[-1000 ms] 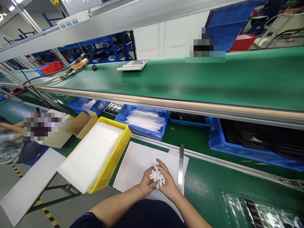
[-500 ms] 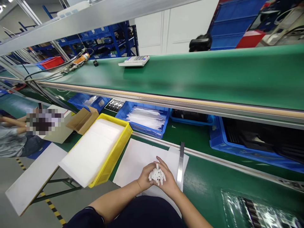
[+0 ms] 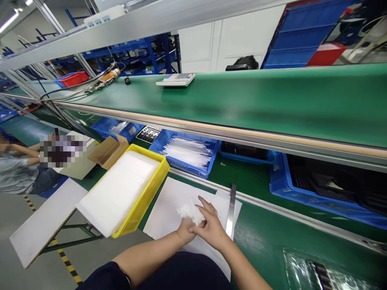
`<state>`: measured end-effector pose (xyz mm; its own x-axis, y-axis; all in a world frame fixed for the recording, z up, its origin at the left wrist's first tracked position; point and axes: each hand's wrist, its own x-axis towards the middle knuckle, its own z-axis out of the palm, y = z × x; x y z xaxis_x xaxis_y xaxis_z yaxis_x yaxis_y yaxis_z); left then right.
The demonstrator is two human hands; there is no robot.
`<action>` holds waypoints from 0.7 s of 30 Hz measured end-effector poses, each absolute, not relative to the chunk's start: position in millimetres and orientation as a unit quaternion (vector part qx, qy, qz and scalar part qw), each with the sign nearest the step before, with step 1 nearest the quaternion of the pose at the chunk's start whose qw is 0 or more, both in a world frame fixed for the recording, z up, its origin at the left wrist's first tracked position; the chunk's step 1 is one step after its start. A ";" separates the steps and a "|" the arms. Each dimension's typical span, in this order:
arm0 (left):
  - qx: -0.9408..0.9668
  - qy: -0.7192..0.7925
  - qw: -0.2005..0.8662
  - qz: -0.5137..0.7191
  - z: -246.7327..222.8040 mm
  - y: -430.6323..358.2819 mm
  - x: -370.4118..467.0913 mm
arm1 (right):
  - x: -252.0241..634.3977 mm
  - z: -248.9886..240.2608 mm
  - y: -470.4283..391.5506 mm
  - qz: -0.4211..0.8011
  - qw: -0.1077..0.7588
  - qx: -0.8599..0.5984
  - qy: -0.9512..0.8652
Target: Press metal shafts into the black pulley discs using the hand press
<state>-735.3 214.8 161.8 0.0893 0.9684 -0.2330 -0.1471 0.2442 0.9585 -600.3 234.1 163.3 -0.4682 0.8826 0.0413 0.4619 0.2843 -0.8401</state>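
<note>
A bunch of small white pieces (image 3: 189,212), blurred by motion, is held over the white sheet (image 3: 165,201). My left hand (image 3: 186,230) is wrapped round the lower end of the bunch. On the right side of the bunch, my right hand (image 3: 208,223) touches it with the thumb and a finger, its other fingers raised. A metal ruler (image 3: 231,211) lies on the sheet to the right of my hands.
A yellow bin (image 3: 145,197) holding white sheets stands at the left. Behind are blue bins, one with white strips (image 3: 189,152). A green shelf (image 3: 272,104) crosses above. Clear plastic packaging (image 3: 298,268) lies front right. A person (image 3: 18,171) sits far left.
The white pieces have shifted left and up, tipping away from between my palms. My left hand has turned and closed round them, and my right fingers have bent inward. The view has shifted slightly.
</note>
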 end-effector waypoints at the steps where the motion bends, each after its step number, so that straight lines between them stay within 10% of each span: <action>1: 0.400 0.497 0.613 0.467 166.7 216.2 -735.9 | -595.9 163.5 234.8 0.426 0.254 -0.445 -0.745; 21: 0.127 0.462 0.739 0.473 163.8 225.7 -746.3 | -616.3 143.7 212.7 0.421 0.182 -0.549 -0.698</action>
<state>-746.3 225.7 163.8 0.1258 0.8176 -0.5619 -0.5824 0.5194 0.6253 -616.3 212.7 143.7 -0.3304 0.9203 -0.2093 0.6145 0.0414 -0.7879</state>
